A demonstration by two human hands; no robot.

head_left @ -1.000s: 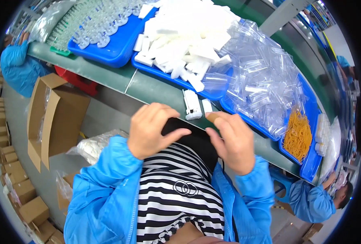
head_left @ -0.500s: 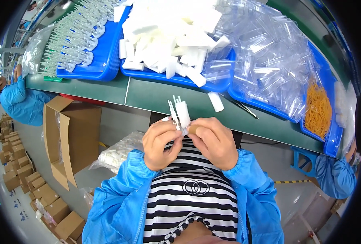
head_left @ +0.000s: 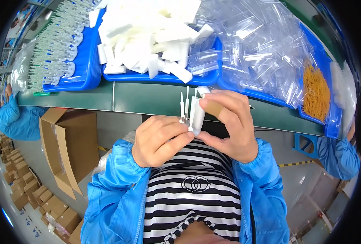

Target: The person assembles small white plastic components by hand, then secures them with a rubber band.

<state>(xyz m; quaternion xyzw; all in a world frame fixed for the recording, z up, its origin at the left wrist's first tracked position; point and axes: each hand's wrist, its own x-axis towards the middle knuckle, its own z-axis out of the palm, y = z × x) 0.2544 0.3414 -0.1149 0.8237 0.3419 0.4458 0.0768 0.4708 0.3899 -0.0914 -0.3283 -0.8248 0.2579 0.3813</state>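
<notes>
In front of my striped top, my left hand [head_left: 162,140] pinches a white plastic part [head_left: 182,112] at its base, with several thin prongs standing upright. A white foam piece [head_left: 198,118] stands against these prongs, curved along its length. My right hand [head_left: 233,124] grips that foam between the thumb low down and the fingers near its top; one finger wears a tan bandage. Just behind those fingertips, a loose white foam piece [head_left: 203,90] lies on the green table [head_left: 148,97]. My fingers hide the part's lower end.
Blue trays along the table hold pronged plastic parts [head_left: 56,51], white foam pieces [head_left: 148,36], clear plastic sleeves [head_left: 262,53] and orange rubber bands [head_left: 315,93]. A cardboard box [head_left: 72,142] stands open at left. Co-workers in blue [head_left: 19,120] sit at both sides.
My right hand has moved from pinching near the base to spanning the foam, fingers raised to its top. My left hand still pinches the base. The whole view has shifted slightly.
</notes>
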